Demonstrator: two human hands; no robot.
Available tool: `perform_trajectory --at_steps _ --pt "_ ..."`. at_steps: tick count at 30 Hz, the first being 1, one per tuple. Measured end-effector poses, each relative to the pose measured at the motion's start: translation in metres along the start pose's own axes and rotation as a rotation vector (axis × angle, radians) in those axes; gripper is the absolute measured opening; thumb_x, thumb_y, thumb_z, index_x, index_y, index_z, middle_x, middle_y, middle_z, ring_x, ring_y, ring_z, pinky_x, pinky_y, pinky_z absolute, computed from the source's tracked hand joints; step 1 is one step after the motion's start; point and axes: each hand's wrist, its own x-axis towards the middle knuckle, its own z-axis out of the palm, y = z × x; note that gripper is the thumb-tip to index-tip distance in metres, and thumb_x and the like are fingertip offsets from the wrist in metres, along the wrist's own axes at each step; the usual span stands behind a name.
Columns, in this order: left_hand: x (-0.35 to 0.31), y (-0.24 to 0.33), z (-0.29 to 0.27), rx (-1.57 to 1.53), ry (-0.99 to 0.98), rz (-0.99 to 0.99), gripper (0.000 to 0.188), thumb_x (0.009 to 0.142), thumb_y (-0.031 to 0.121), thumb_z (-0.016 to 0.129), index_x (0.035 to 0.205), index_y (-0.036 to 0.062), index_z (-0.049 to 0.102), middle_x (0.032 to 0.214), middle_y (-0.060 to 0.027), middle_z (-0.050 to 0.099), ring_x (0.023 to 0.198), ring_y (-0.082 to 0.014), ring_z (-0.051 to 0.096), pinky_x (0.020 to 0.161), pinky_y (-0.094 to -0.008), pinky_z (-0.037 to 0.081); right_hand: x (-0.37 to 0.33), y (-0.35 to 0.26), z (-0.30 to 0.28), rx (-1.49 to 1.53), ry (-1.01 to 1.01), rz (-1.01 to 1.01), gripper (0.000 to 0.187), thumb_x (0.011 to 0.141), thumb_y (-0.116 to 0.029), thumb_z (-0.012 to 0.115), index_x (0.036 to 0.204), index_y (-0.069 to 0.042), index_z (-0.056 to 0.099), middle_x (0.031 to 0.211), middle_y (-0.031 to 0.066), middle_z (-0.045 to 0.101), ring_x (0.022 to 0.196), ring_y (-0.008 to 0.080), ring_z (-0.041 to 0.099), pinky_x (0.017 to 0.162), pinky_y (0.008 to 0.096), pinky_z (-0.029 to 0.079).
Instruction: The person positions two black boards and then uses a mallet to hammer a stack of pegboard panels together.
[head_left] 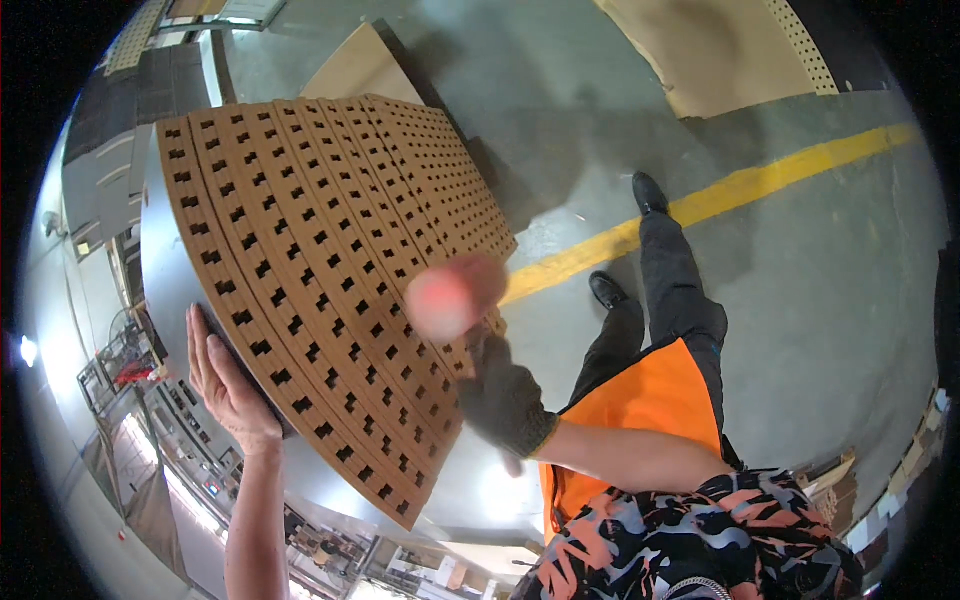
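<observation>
Slotted brown strips (pixel 318 262): packed side by side in one broad block, to the left of the worker's legs and between the two hands; dark, stepped openings run in rows along every strip.
Pale side face (pixel 168 245): smooth and grey-white, bordering the block on its left.
Left hand (pixel 235 392): bare, laid along the pale side face next to the outermost strip; fingers extended and close together, gripping nothing.
Right hand (pixel 505 400): in a dark knitted glove, over the block's near right-hand edge; fingers curled closed around the handle of a mallet.
Red-headed mallet (pixel 455 298): head blurred and seen in front of the strips; whether it touches them cannot be told. The handle's end emerges below the fist.
Worker's dress: orange apron (pixel 645 400), patterned shirt (pixel 690 535), dark trousers (pixel 680 265) and black shoes (pixel 650 193).
Floor (pixel 840 250): grey, crossed by a yellow stripe (pixel 765 183) that passes by the shoes.
Tan sheet (pixel 725 60): lying beyond the stripe, at upper right.
</observation>
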Motion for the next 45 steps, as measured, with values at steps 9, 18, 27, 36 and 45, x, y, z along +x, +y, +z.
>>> perform_trajectory --at_steps 9,18,27,36,45 --pt "0.004 -0.001 0.004 -0.066 -0.033 0.044 0.050 0.103 0.029 0.030 0.139 -0.0038 0.045 0.144 -0.0161 0.045 0.134 -0.0276 0.040 0.113 -0.0382 0.026 0.042 0.032 -0.032 0.026 -0.309 -0.005 0.047 0.086 -0.026 0.056 0.120 0.002 0.039 0.075 0.0258 0.063 0.068 0.0418 0.064 0.062 0.0527 0.050" --pt "0.010 -0.002 0.011 -0.074 -0.060 0.114 0.053 0.104 0.032 0.027 0.139 -0.0033 0.044 0.145 -0.0156 0.044 0.137 -0.0290 0.037 0.116 -0.0403 0.024 0.037 0.066 0.028 -0.155 0.053 -0.195 0.039 0.084 -0.020 0.061 0.113 0.000 0.042 0.081 0.0222 0.063 0.064 0.0340 0.065 0.057 0.0466 0.052" --pt "0.004 -0.032 0.001 -0.002 -0.094 0.149 0.055 0.104 0.036 0.025 0.143 -0.0008 0.040 0.147 -0.0143 0.042 0.137 -0.0278 0.038 0.116 -0.0408 0.026 0.064 0.059 -0.018 0.169 0.266 0.198 0.043 0.087 -0.022 0.055 0.119 0.000 0.037 0.074 0.0190 0.063 0.064 0.0369 0.065 0.059 0.0484 0.052" --pt "0.001 -0.035 -0.001 -0.099 -0.096 0.073 0.056 0.104 0.036 0.024 0.144 -0.0004 0.037 0.148 -0.0142 0.039 0.137 -0.0258 0.038 0.116 -0.0409 0.028 0.082 0.082 -0.031 -0.151 -0.114 0.079 0.038 0.087 -0.023 0.056 0.114 0.000 0.042 0.071 0.0191 0.063 0.066 0.0384 0.065 0.060 0.0481 0.051" --pt "0.008 -0.048 -0.009 0.289 -0.148 0.612 0.055 0.103 0.042 0.030 0.144 0.0074 0.036 0.148 -0.0157 0.038 0.135 -0.0309 0.040 0.114 -0.0429 0.034 0.080 0.110 0.011 -0.127 -0.221 0.084 0.038 0.091 -0.026 0.047 0.121 -0.003 0.045 0.085 0.0226 0.065 0.082 0.0409 0.064 0.068 0.0507 0.049"
